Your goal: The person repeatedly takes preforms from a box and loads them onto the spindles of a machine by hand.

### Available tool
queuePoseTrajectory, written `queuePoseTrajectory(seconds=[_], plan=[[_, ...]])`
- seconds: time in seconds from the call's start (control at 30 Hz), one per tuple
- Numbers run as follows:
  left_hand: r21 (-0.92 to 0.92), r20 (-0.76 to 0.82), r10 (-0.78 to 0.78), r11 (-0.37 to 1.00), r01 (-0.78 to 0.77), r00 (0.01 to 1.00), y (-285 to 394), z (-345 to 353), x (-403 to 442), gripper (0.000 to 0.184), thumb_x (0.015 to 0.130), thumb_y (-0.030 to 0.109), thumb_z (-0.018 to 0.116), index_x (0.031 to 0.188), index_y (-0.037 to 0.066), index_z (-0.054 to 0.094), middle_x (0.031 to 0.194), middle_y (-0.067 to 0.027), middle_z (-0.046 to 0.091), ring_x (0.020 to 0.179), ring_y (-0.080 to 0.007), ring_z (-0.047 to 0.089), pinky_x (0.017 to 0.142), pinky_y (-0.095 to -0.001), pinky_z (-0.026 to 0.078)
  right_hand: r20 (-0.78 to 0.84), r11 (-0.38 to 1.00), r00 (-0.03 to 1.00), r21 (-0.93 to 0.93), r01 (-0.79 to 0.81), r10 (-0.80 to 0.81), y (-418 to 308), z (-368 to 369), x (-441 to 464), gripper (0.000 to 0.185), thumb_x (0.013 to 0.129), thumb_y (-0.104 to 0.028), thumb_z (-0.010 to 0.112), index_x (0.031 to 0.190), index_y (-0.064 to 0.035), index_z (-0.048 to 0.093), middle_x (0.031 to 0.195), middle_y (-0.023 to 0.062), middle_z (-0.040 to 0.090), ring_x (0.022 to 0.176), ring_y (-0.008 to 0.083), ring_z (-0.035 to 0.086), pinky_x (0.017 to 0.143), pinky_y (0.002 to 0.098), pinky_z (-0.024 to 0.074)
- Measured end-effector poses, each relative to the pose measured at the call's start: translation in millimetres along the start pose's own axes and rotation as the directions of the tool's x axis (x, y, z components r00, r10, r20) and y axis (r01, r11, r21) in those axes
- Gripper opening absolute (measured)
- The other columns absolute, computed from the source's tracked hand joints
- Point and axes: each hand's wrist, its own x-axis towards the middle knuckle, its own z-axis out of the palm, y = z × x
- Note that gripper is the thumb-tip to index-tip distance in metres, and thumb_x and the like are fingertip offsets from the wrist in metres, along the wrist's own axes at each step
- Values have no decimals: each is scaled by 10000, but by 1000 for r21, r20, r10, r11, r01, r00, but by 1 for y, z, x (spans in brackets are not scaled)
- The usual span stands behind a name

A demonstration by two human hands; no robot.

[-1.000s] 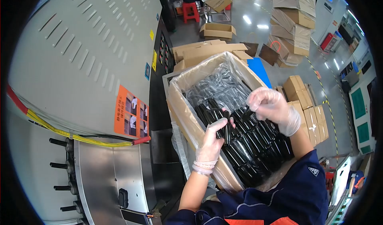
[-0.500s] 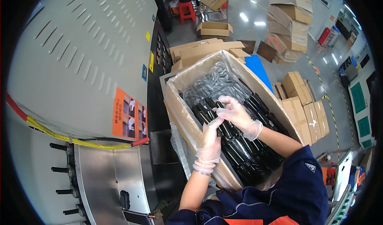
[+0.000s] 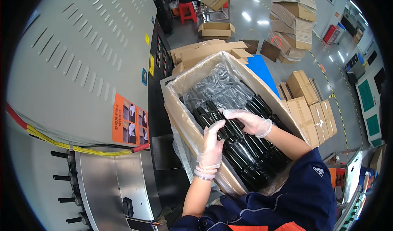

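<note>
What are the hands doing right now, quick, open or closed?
Left hand: closed, holding tubes.
Right hand: at the tubes; open or closed cannot be told.

A cardboard box, lined with clear plastic, carries the black tubes. They lie close together in rows across the near and middle part of the box, with more along its right wall. Toward the far end, crumpled clear plastic spreads inside. What the box itself rests on is mostly hidden.

Beyond it is the grey, shiny floor. An open carton sits there, with a red stool farther back and a tall stack of cardboard boxes to the right. Yellow-and-black tape runs along the floor.
</note>
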Motion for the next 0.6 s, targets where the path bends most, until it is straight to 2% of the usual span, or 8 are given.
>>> queuePoseTrajectory(seconds=[0.1,0.17,0.2,0.3,0.4,0.5,0.57,0.6], plan=[[22,-5,-16,1000,16,1000,-5,-10,9,308,784,66,627,1091,42,626,1013,-62,651,946,-192,622,848,-342,495,-81,994,990,-3,-112,111,-4,1,-7,580,850,-221,650,1359,-35,444,1226,75,577,1185,148,491,1020,316,364],[14,38,-24,1000,23,999,-6,-10,11,319,784,70,621,1101,41,625,1022,-65,649,955,-192,619,857,-340,491,88,990,987,-53,-130,135,-5,-1,-12,594,815,-147,683,1353,-45,452,1131,57,612,1089,124,548,947,285,419],[13,44,-9,1000,8,999,-7,-10,11,322,778,68,622,1099,40,625,1023,-68,649,953,-197,620,861,-339,489,72,989,989,-76,-124,130,-4,-1,-12,623,759,-85,712,1328,-38,463,1037,36,630,967,106,592,877,255,449],[-5,93,15,1000,-15,996,-7,-10,10,350,774,32,612,1123,43,609,1010,-53,647,930,-178,621,815,-321,498,1,961,999,-272,-41,43,8,-16,-7,620,728,-68,713,1297,-26,471,1004,34,639,935,110,598,853,244,456],[46,14,-53,998,53,998,1,3,3,340,776,22,599,1115,42,596,1020,-56,633,928,-173,609,821,-318,493,-75,955,997,-295,-43,22,-7,-10,-20,513,708,-28,695,1182,13,505,919,60,649,801,137,625,748,256,493],[-118,207,25,993,-1,978,-1,-3,9,323,779,15,587,1101,44,579,1033,-55,617,923,-169,598,824,-313,488,-159,931,987,-363,-44,-15,-39,-20,-34,584,709,-37,698,1207,41,403,880,122,657,777,171,648,745,280,501],[-87,263,30,996,-7,964,0,-3,9,393,776,54,610,1160,35,533,1055,-47,582,958,-186,571,851,-331,473,-346,600,843,-800,-34,-413,-43,-28,-36,531,742,-122,692,1190,33,454,890,169,670,815,243,666,756,319,512],[-97,245,32,995,-8,969,0,-2,8,314,784,-8,579,1093,44,560,1029,-57,606,916,-176,593,825,-311,487,-343,336,802,-923,-190,-490,-50,-27,-41,490,751,-142,676,1167,33,485,911,189,669,837,313,657,768,358,507]])
